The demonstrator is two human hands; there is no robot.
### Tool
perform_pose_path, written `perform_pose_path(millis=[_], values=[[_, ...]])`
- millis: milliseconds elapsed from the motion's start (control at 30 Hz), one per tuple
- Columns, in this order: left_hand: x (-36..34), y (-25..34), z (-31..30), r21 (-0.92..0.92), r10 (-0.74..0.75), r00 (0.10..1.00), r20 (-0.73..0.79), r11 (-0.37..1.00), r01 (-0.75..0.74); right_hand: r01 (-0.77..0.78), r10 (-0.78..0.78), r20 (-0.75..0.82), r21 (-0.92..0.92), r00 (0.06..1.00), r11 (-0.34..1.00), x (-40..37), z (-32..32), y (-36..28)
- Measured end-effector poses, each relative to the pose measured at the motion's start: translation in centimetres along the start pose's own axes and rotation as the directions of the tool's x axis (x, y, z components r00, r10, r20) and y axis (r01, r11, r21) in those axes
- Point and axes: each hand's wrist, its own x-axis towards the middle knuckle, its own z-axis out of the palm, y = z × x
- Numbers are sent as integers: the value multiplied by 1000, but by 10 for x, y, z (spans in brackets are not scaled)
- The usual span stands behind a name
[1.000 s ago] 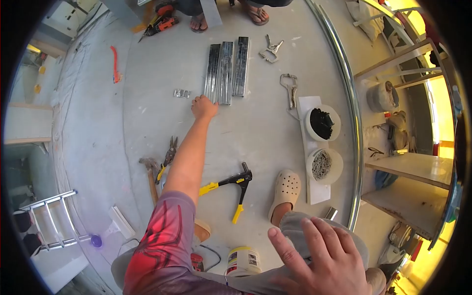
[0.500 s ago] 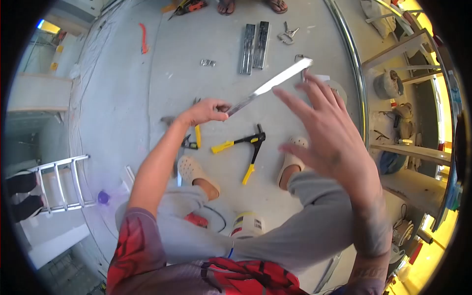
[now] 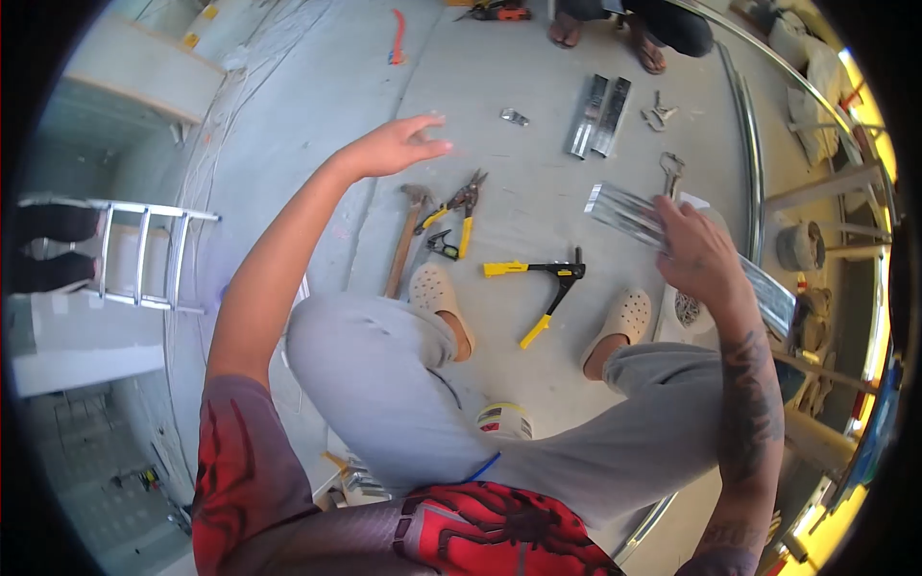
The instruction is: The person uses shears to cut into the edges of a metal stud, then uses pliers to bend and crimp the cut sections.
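Observation:
My right hand point(image 3: 701, 252) is closed around a shiny metal channel point(image 3: 624, 213), which slants across the right side with both ends showing. My left hand point(image 3: 399, 146) is in the air over the floor, fingers apart and holding nothing. Below it lie a wooden-handled hammer point(image 3: 401, 245) and yellow-handled tin snips point(image 3: 465, 206). Between my feet and the channel, a black hand riveter with yellow grips point(image 3: 549, 276) rests on the floor. A locking clamp point(image 3: 671, 171) lies just beyond my right hand.
Two short metal channels point(image 3: 597, 117) lie side by side ahead, near another clamp point(image 3: 659, 112). A person's sandalled foot point(image 3: 645, 50) is at the far edge. Left stands an aluminium ladder point(image 3: 144, 254); a bucket point(image 3: 504, 420) sits between my legs. Long metal profiles point(image 3: 749, 163) run along the right.
The metal channel has passed from my left hand to my right, which was open before. My left hand has let go and is open. The view has turned, shifting the floor items.

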Motion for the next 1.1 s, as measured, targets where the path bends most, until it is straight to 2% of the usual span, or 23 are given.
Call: perform_pose_path(millis=[67, 100, 133, 167, 200, 267, 333, 400, 433, 467, 500, 533, 600, 633, 700, 733, 867, 900, 933, 1000, 1033, 1067, 1100], values=[[-11, -88, 4, 28, -202, 977, -65, 979, 204, -20, 21, -18, 53, 1000, 998, 0, -1, 6], [-26, -115, 12, 109, -244, 966, -79, 962, 252, -17, 18, -4, 97, 1000, 995, 0, -1, 10], [-42, -141, 20, 191, -288, 953, -94, 934, 301, 32, -34, 29, 53, 999, 998, 0, 11, 25], [-57, -175, 41, 104, -293, 944, -153, 945, 311, 78, -78, 44, 8, 996, 997, 3, 21, 37], [-73, -206, 69, 17, -300, 930, -213, 950, 310, 39, -43, 141, 28, 989, 999, 3, 19, 33], [-101, -238, 116, -216, -455, 881, -127, 880, 423, -35, 9, 293, 82, 956, 996, 0, 18, 27], [-105, -295, 184, -228, -414, 897, -156, 898, 375, -62, 25, 338, 100, 941, 993, 2, 20, 23], [-93, -267, 216, -213, -381, 899, -216, 917, 337, -174, 98, 395, 162, 914, 971, 0, 22, 23], [-77, -253, 227, -221, -366, 906, -212, 921, 321, -87, 25, 287, 205, 958, 975, -2, 33, 34], [-60, -240, 237, -171, -333, 899, -283, 940, 295, -104, 46, 286, 191, 957, 976, 1, 29, 31], [-43, -229, 245, -119, -294, 890, -350, 956, 269, -218, 166, 312, 137, 935, 966, 8, 25, 22], [-24, -221, 250, -123, -275, 900, -338, 961, 247, -330, 287, 330, 81, 899, 941, 14, 19, 13], [16, -205, 257, -5, -393, 864, -314, 911, 412, -333, 302, 281, 70, 911, 940, 24, 7, -9], [29, -197, 259, -3, -367, 880, -303, 923, 384, -300, 268, 249, 103, 931, 948, 28, 3, -16], [42, -178, 259, 223, -500, 800, -332, 783, 581, -227, 202, 169, 147, 965, 963, 34, 1, -22], [44, -167, 254, 241, -521, 790, -323, 762, 601, -191, 174, 119, 150, 978, 970, 35, 2, -21], [54, -168, 260, 218, -557, 777, -293, 752, 622, -241, 214, 145, 206, 966, 948, 38, -14, -31], [55, -168, 259, 202, -556, 770, -312, 753, 626, -189, 172, 95, 211, 980, 959, 36, -13, -29], [54, -169, 254, 221, -527, 790, -313, 769, 600, -214, 203, 75, 215, 976, 953, 34, -15, -28], [48, -172, 240, 116, -512, 806, -297, 819, 562, -113, 114, 2, 158, 994, 981, 31, -19, -29], [47, -175, 236, 130, -490, 816, -306, 828, 546, -57, 66, -58, 150, 996, 987, 29, -20, -28], [46, -176, 231, 117, -434, 831, -348, 859, 498, -67, 80, -80, 153, 994, 986, 27, -22, -26], [42, -184, 226, 109, -376, 841, -390, 888, 447, 4, 23, -152, 173, 988, 985, 24, -23, -25]])
